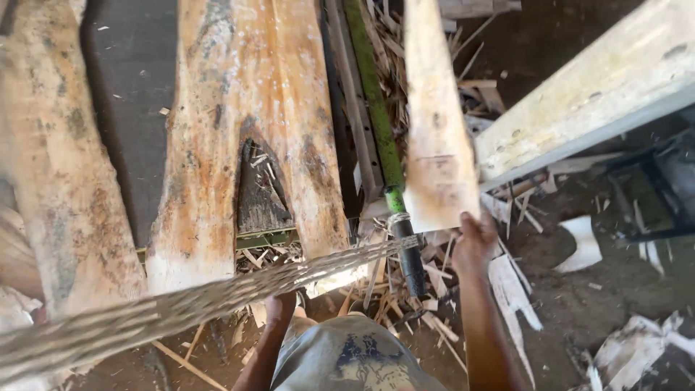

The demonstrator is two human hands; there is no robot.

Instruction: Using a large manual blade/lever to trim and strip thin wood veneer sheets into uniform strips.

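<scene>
My right hand (474, 242) grips the near end of a narrow pale plank (434, 123), fingers closed under its edge, holding it beside the green-handled lever (384, 145). My left hand (279, 308) sits low under the split slab (246, 137) and a rough rope (181, 308); I cannot tell its grip.

Daylight falls bright on the pale planks (246, 108) ahead of me, while the ground stays dim and shadowed. The rope (181, 308) crossing close below is blurred, and the edges soften.
</scene>
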